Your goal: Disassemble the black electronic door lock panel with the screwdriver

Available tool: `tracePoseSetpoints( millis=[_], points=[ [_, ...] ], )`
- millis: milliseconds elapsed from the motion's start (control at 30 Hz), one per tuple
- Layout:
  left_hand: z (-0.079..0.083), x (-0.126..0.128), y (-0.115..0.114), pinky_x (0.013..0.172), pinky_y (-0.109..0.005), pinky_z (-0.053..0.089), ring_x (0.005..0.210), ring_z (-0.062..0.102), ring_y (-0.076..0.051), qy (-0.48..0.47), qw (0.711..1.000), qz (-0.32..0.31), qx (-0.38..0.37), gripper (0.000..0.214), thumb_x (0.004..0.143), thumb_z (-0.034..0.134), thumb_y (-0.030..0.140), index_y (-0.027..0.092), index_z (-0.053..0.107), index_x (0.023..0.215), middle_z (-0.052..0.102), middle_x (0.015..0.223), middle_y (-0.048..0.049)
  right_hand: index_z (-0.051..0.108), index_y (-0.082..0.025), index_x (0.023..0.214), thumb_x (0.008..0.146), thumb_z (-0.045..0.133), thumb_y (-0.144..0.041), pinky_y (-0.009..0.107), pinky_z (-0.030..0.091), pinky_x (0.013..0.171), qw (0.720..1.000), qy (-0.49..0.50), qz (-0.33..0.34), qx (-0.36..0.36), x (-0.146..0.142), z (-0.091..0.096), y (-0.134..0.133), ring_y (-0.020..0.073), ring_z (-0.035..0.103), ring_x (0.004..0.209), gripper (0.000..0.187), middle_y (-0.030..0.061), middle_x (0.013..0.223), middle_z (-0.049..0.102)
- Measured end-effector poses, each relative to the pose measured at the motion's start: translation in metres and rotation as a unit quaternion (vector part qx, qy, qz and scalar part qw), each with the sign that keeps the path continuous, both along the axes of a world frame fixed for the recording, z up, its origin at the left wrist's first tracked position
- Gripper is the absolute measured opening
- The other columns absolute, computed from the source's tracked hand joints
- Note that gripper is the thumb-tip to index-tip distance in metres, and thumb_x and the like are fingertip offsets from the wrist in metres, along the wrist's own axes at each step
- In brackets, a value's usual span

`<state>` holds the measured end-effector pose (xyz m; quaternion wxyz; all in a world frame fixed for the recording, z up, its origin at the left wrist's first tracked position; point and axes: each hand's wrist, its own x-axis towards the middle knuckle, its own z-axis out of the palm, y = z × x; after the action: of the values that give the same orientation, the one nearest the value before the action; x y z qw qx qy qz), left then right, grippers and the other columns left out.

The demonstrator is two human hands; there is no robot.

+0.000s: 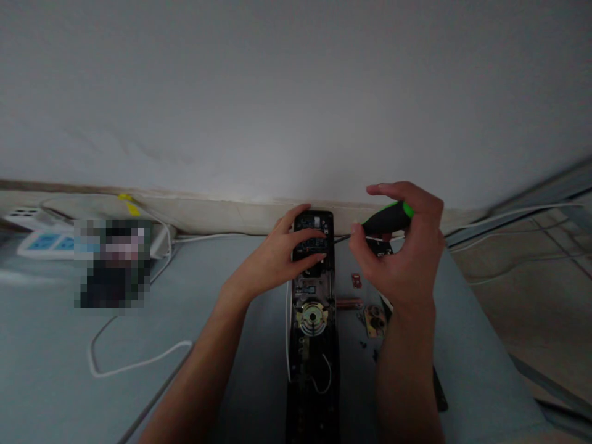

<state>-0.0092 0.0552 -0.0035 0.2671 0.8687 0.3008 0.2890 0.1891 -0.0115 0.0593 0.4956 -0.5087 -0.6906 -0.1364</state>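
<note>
Our right hand point(419, 256), which was nearest to us, held a green-and-black screwdriver point(387, 219) by its handle, between the thumb and the bent fingers. Its thin shaft reached towards the right rim of the long black casing point(319, 348), near the upper end; we could not tell whether the tip sat in a slot. Our left hand point(280, 253) held this upper part with a narrow grip, laid across the dark circuit boards point(313, 245). For good work, we judged it best to move the tip slowly, and to rest the left fingers on the rim rather than on the boards, because a slip could scratch them. The casing lay open on the desk point(467, 345), its upper end close to the far edge. It was narrow, with a round golden metal part point(313, 319) below the boards and a white wire point(287, 333) along its left side.
</note>
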Motion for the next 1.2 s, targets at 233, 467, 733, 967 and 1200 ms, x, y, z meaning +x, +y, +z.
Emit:
tracePoseSetpoints(
  millis=[233,467,733,967,1200],
  points=[
    [-0.0006,-0.0004,0.0010,0.127,-0.053,0.033,0.154,0.033,-0.034,0.006,1.000,-0.003,-0.004,0.030,0.097,0.065,0.036,0.024,0.070,0.124,0.031,0.165,-0.0113,0.052,-0.032,0.124,0.087,0.068,-0.019,0.036,0.062,0.066,1.000,0.029,-0.001,-0.004,0.0011,-0.0020,0.0014,0.0257,0.071,0.101,0.042,0.0064,0.116,0.066],
    [-0.0006,-0.0005,0.0015,0.126,-0.054,0.035,0.152,0.037,-0.034,0.005,1.000,0.000,0.000,0.029,0.096,0.067,0.034,0.025,0.070,0.124,0.033,0.164,-0.0097,0.050,-0.032,0.123,0.087,0.070,-0.025,0.039,0.062,0.069,1.000,0.030,0.004,-0.008,0.0001,-0.0034,0.0014,0.0260,0.069,0.102,0.042,0.0062,0.118,0.064],
    [0.0002,-0.0006,0.0007,0.126,-0.055,0.035,0.152,0.037,-0.035,0.011,1.000,0.003,-0.003,0.030,0.096,0.067,0.035,0.024,0.071,0.124,0.032,0.164,-0.0107,0.050,-0.030,0.123,0.083,0.065,-0.016,0.046,0.062,0.084,0.999,0.029,0.041,0.004,0.0017,-0.0033,0.0029,0.0286,0.068,0.110,0.045,0.0079,0.120,0.064],
    [-0.0014,-0.0009,0.0015,0.126,-0.054,0.036,0.152,0.037,-0.034,0.005,1.000,0.000,0.001,0.029,0.096,0.066,0.035,0.024,0.071,0.123,0.033,0.164,-0.0112,0.053,-0.033,0.121,0.086,0.074,-0.023,0.031,0.054,0.050,0.999,0.040,-0.017,-0.007,0.0035,-0.0078,0.0032,0.0234,0.069,0.087,0.042,0.0058,0.113,0.065],
    [-0.0015,-0.0015,0.0015,0.126,-0.054,0.036,0.152,0.037,-0.035,0.010,1.000,-0.001,0.000,0.030,0.097,0.065,0.036,0.025,0.070,0.124,0.032,0.165,-0.0096,0.050,-0.032,0.124,0.085,0.069,-0.023,0.043,0.063,0.075,0.999,0.022,0.038,-0.004,0.0009,-0.0022,0.0020,0.0284,0.068,0.108,0.044,0.0078,0.122,0.064]
  ],
)
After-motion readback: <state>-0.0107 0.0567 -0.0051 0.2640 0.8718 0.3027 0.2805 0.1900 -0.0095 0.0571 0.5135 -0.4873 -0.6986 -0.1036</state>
